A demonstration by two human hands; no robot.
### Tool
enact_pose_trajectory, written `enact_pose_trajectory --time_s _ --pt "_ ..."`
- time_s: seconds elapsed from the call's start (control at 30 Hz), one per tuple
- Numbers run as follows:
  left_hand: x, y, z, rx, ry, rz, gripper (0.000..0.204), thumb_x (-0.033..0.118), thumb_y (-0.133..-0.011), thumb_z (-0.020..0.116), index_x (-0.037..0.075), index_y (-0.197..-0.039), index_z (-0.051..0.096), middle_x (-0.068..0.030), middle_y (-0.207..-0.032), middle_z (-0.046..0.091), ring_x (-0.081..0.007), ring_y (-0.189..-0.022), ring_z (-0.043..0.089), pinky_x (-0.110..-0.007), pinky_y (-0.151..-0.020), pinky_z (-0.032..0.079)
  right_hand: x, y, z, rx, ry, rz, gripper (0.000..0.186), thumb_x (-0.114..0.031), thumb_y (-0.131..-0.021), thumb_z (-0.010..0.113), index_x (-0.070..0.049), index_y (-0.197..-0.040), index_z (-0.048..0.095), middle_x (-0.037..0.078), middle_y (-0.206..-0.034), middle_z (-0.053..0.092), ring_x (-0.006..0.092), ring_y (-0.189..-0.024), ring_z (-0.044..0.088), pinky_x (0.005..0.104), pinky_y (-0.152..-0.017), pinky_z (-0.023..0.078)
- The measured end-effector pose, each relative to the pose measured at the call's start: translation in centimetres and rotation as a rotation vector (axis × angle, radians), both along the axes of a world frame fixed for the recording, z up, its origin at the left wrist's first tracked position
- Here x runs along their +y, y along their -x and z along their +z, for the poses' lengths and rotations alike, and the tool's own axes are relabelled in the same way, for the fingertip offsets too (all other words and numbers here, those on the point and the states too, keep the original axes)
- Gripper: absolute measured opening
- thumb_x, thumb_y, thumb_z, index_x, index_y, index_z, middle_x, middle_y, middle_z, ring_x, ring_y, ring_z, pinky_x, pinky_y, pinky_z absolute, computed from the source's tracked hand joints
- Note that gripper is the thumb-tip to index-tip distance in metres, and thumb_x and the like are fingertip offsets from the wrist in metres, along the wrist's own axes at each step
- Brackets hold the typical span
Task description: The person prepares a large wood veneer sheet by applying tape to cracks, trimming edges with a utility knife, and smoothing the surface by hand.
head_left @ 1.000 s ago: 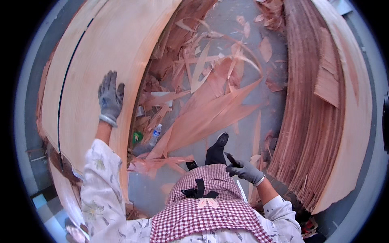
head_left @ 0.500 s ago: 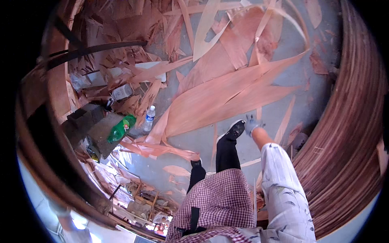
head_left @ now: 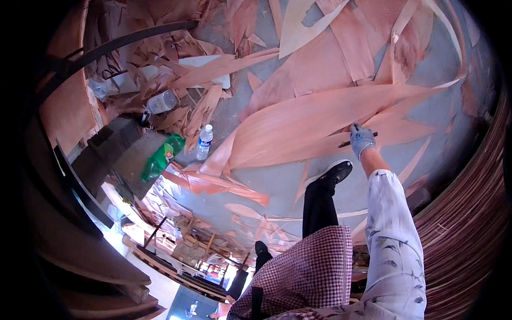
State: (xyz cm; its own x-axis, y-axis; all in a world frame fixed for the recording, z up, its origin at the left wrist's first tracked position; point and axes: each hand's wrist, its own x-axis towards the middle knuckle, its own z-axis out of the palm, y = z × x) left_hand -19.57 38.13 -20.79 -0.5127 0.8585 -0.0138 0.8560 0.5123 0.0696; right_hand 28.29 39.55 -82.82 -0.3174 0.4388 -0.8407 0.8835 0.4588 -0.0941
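The right hand (head_left: 362, 140), wrapped round a tool (head_left: 345, 144), has been extended toward the veneer (head_left: 288, 130), seemingly within reach; the unseen left hand's grip cannot be told.

1. Grey floor (head_left: 274, 186), strewn with large, overlapping reddish wood sheets (head_left: 298, 128) and torn strips (head_left: 205, 114).
2. Clear bottle (head_left: 205, 143) standing near the sheets.
3. Green bottle (head_left: 163, 158) lying on a block (head_left: 125, 152).
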Motion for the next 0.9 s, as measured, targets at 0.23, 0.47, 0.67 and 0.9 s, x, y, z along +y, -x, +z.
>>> enact_pose_trajectory --time_s 0.23,0.47,0.67,0.9 --pt "-0.3 -0.2 2.5 -0.029 -0.062 0.033 0.055 0.028 -0.094 0.039 0.0 -0.141 0.027 -0.0149 -0.146 0.027 -0.0267 -0.135 0.026 -0.036 -0.111 0.021 3.7 4.1 12.3 0.088 0.142 0.198 0.025 -0.018 -0.087 0.046 -0.004 -0.105 0.058 0.014 -0.109 0.058 0.0325 -0.092 0.062 0.0447 -0.073 0.051" --pt "-0.2 -0.6 6.0 -0.096 -0.127 0.059 0.056 0.03 -0.094 0.038 0.001 -0.141 0.027 -0.0149 -0.146 0.027 -0.0271 -0.135 0.026 -0.037 -0.111 0.021 10.4 7.4 30.4 0.265 0.182 0.359 0.024 -0.011 -0.083 0.049 -0.001 -0.098 0.064 0.015 -0.105 0.059 0.0287 -0.099 0.058 0.0436 -0.076 0.051" --pt "0.4 0.8 6.2 -0.162 -0.168 -0.131 0.061 0.031 -0.09 0.041 -0.002 -0.14 0.027 -0.0175 -0.146 0.027 -0.0299 -0.135 0.026 -0.039 -0.112 0.019 16.3 7.6 44.2 0.355 0.132 0.506 0.017 -0.01 -0.076 0.053 -0.004 -0.085 0.066 0.015 -0.094 0.059 0.0317 -0.09 0.059 0.042 -0.071 0.051" --pt "1.0 1.0 8.4 0.063 -0.066 -0.235 0.062 0.032 -0.085 0.047 -0.003 -0.135 0.035 -0.0206 -0.141 0.034 -0.038 -0.131 0.029 -0.048 -0.109 0.017 23.7 7.0 64.2 0.477 -0.148 0.513 0.006 -0.009 -0.07 0.057 -0.006 -0.071 0.061 0.014 -0.081 0.058 0.0304 -0.08 0.06 0.0409 -0.065 0.05"
